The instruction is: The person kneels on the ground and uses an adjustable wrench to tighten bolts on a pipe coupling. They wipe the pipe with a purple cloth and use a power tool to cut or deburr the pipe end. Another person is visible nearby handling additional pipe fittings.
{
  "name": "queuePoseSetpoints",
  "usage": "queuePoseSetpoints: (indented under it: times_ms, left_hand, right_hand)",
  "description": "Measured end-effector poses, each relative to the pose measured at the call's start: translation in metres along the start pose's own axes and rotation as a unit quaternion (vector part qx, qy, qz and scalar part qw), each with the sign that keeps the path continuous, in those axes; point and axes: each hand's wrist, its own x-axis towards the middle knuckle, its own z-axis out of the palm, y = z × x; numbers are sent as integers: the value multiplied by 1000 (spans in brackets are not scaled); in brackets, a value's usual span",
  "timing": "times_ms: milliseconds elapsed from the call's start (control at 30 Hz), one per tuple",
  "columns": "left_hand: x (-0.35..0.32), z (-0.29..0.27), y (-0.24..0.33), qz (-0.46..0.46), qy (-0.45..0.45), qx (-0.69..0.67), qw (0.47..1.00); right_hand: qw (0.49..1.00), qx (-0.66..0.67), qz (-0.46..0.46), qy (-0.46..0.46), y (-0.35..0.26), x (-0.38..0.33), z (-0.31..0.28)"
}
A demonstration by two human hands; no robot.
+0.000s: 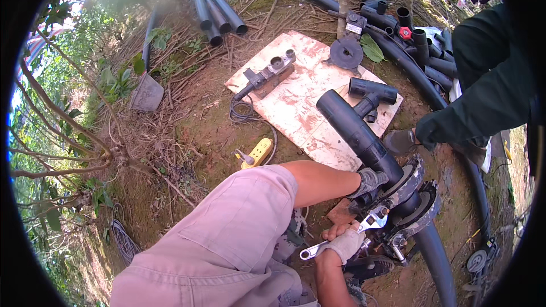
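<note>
My left hand (372, 182), in a grey glove, presses closed against the side of a thick black plastic pipe (364, 139). Its fingers are partly hidden by the pipe. The pipe runs into a dark, dirt-marked clamp with two ring jaws (429, 207). Below it, my right hand (346, 244), in a pale glove with bare fingertips, is wrapped around the handle of a silver adjustable wrench (375, 218). The wrench's jaw end lies at the clamp's near side, by its metal bolts (400, 244); whether it grips a nut, I cannot tell.
A co-worker's dark sleeve (478, 116) and gloved hand (400, 141) are beside the pipe. On a muddy board (301, 102) lie a socket fusion tool (264, 77), a round black plate (346, 52) and a pipe tee (372, 91). A yellow power strip (259, 152), loose pipes (213, 11) and branches surround it.
</note>
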Motion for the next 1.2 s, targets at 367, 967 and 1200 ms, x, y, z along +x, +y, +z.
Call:
queuePoseSetpoints:
  times_ms: [367, 967, 1200]
  left_hand:
    - [3, -17, -11, -58, 22, -63, 996]
    - [-11, -25, -7, -43, 26, -53, 997]
    - [-6, -17, -6, -47, 38, -47, 997]
  right_hand:
    - [942, -239, 129, -199, -95, 12, -87]
    - [889, -240, 201, -335, -130, 57, -101]
    - [994, -35, 36, -95, -9, -4, -36]
